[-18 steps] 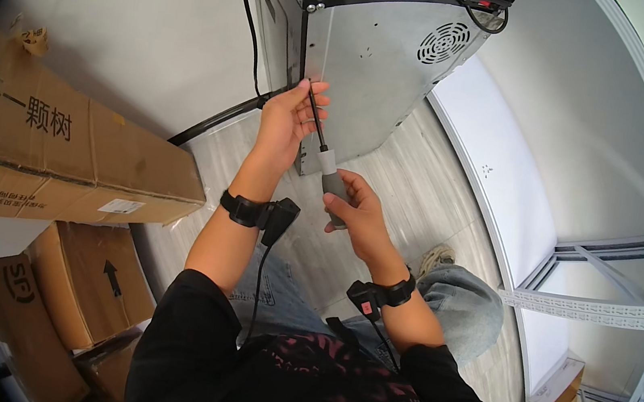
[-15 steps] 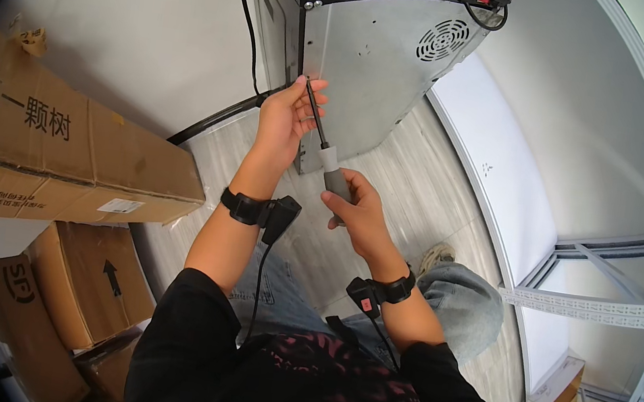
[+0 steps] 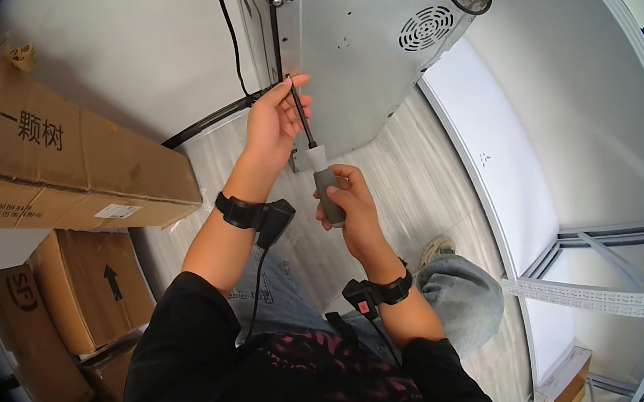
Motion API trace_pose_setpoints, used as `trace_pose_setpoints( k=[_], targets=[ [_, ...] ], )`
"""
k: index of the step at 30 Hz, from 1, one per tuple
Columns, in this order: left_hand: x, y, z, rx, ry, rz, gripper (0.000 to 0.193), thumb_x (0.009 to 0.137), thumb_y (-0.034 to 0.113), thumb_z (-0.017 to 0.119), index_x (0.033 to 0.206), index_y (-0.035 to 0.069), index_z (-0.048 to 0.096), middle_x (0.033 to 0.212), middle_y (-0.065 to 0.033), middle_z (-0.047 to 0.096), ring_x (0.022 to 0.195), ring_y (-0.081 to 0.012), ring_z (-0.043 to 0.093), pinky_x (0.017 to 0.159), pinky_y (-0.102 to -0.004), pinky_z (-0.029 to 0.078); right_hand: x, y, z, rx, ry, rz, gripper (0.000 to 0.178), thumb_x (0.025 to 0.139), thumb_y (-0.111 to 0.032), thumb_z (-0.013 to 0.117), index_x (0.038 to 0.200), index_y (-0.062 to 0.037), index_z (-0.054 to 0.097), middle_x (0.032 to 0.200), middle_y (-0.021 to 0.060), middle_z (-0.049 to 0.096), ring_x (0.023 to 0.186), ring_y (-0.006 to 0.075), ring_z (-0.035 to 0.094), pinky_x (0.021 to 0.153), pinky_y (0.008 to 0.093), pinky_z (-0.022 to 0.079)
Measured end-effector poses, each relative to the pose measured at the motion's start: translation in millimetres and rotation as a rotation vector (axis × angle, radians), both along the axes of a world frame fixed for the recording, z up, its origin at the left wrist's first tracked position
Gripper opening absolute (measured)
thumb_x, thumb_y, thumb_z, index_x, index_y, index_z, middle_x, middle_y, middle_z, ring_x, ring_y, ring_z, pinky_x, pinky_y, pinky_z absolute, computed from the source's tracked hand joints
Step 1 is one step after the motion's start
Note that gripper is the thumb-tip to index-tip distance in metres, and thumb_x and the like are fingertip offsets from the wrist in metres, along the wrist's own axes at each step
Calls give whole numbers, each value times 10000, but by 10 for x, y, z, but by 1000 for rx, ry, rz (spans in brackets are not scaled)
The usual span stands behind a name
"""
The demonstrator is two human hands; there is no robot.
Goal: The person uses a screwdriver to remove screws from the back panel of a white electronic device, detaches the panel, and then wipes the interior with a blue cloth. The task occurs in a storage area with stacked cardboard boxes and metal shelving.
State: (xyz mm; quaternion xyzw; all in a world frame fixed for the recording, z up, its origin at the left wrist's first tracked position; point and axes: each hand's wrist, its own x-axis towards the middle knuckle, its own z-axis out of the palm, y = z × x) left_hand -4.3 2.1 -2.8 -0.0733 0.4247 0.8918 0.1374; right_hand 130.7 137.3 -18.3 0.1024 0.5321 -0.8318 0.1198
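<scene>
My right hand point(image 3: 349, 209) is wrapped round the grey handle of a screwdriver point(image 3: 328, 194), which has a pale collar and a long dark shaft. The shaft slants up and left to the fingers of my left hand point(image 3: 276, 114). There the left thumb and forefinger close about the tip; whether a screw sits on it is too small to tell. Just beyond the tip stands a grey metal cabinet panel point(image 3: 347, 74) with small holes and a round vent grille point(image 3: 426, 28). The tip is close to the panel's left edge; contact cannot be made out.
A black cable point(image 3: 227, 26) hangs left of the cabinet. Cardboard boxes point(image 3: 83, 161) are stacked along the left side. A white metal frame point(image 3: 598, 296) curves along the right. Black straps with small devices point(image 3: 275, 219) are on my wrists, their cords trailing toward my body.
The cabinet has shifted slightly up and left in view, and my hands with the screwdriver have shifted left with it. The grip of both hands looks much the same.
</scene>
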Motion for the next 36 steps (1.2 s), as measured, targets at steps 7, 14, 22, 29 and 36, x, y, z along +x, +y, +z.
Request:
trace_pose_setpoints(
  k=[7, 14, 22, 29, 36],
  targets=[
    [156, 206, -35, 81, -11, 48, 249, 952, 224, 491, 1119, 65, 585, 812, -53, 642, 712, -183, 606, 650, -278, 482, 111, 391, 117, -14, -82, 5, 332, 877, -167, 496, 1187, -54, 457, 867, 107, 614, 577, 134, 558, 437, 239, 380],
    [186, 711, -320, 193, 82, -165, 212, 962, 187, 472, 1133, 75, 528, 1056, -119, 628, 923, -262, 643, 685, -312, 520, -11, 1507, 615, 332, -67, 153, 365, 839, -177, 603, 1147, -13, 496, 723, 74, 643, 460, 80, 511, 402, 200, 348],
    [-45, 2241, -412, 76, 114, -447, 150, 949, 160, 530, 1058, 62, 560, 994, -111, 652, 849, -208, 636, 719, -302, 500, -26, 3314, 756, 593, -18, 106, 321, 818, -185, 622, 1070, 9, 576, 723, 95, 682, 390, 54, 521, 328, 155, 338],
    [-369, 3795, -1227, -292, 105, -593, 172, 936, 169, 574, 1048, 43, 611, 968, -82, 663, 841, -156, 612, 753, -279, 495, -87, 4998, -667, 430, -3, -12, 285, 805, -194, 635, 1022, -10, 616, 751, 86, 663, 417, 63, 555, 339, 144, 379],
    [-632, 5193, -2659, -442, -177, -577, 156, 912, 187, 619, 982, 47, 629, 909, -45, 660, 800, -113, 597, 726, -264, 484, 214, 5954, -2549, 53, -261, -233, 314, 770, -226, 637, 1007, -22, 611, 752, 65, 655, 487, 87, 518, 413, 221, 368]
  ],
)
